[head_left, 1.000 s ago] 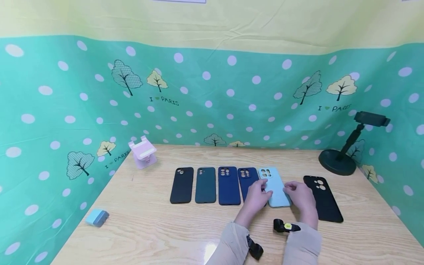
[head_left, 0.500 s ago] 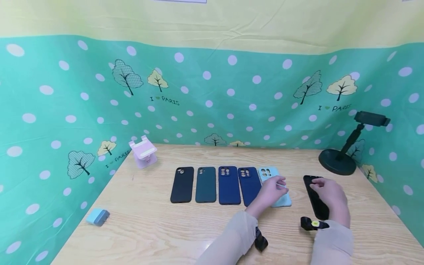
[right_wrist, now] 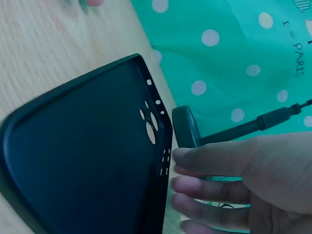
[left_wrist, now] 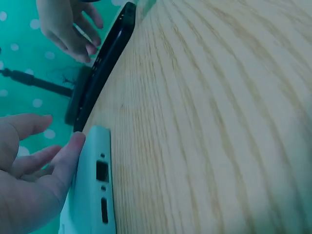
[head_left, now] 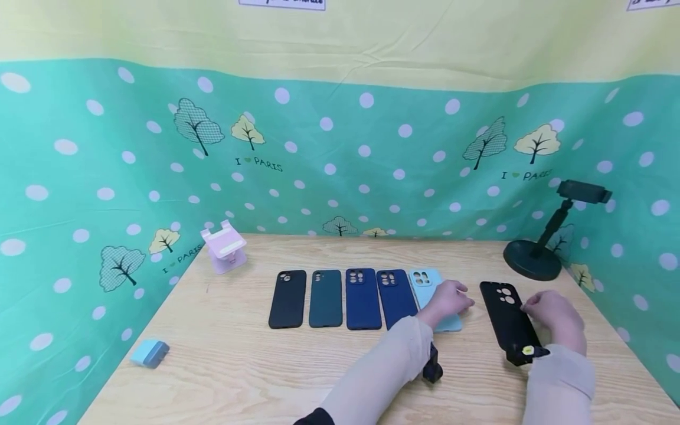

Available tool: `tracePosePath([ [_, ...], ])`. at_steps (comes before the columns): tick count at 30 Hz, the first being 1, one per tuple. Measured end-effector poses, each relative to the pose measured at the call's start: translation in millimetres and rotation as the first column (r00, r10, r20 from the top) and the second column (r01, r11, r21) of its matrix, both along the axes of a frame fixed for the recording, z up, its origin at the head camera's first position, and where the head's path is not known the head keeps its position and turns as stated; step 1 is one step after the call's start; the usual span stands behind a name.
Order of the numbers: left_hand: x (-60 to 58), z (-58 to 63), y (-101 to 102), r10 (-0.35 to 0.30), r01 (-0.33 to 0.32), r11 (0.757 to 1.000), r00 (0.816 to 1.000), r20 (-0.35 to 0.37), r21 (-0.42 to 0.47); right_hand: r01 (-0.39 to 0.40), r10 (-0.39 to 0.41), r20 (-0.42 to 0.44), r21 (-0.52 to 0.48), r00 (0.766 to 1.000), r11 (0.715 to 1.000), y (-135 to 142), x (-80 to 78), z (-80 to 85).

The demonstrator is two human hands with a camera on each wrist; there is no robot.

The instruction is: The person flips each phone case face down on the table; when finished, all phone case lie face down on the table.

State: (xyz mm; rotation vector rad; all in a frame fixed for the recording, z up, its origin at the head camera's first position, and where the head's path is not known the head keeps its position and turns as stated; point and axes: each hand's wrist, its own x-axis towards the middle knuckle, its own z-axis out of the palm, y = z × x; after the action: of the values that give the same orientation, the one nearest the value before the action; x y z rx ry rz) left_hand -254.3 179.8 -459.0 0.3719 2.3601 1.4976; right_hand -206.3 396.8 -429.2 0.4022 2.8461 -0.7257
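My left hand hovers over a light blue phone case with its fingers spread loosely. In the left wrist view its fingertips are right at the edge of that light blue case, and nothing is gripped. My right hand is at the right long side of a black phone case at the row's right end. The right wrist view shows this black case with its hollow side up, camera holes at the far end. Extended fingertips of the right hand are right at its edge.
Left of the light blue case lie two dark blue cases, a dark green case and another black case. A pink phone stand and a black stand are farther back. A small blue block sits at left.
The right hand has gone from the light blue case across the black case to its right side. My left hand has shifted right over the light blue case. The head view has tilted slightly.
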Motion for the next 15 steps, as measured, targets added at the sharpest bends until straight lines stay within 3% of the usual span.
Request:
tracePosePath([
  [8, 5.2, -3.2, 16.8, 0.057, -0.056, 0.998, 0.998, 0.025, -0.027, -0.034, 0.033, -0.009, -0.063, 0.999, 0.997, -13.2, -8.5, -7.5],
  [15, 4.9, -5.4, 18.9, 0.095, -0.1, 0.989, 0.994, -0.051, -0.112, -0.056, 0.055, -0.068, -0.002, 0.996, 0.998, -21.2, -20.6, -10.3],
])
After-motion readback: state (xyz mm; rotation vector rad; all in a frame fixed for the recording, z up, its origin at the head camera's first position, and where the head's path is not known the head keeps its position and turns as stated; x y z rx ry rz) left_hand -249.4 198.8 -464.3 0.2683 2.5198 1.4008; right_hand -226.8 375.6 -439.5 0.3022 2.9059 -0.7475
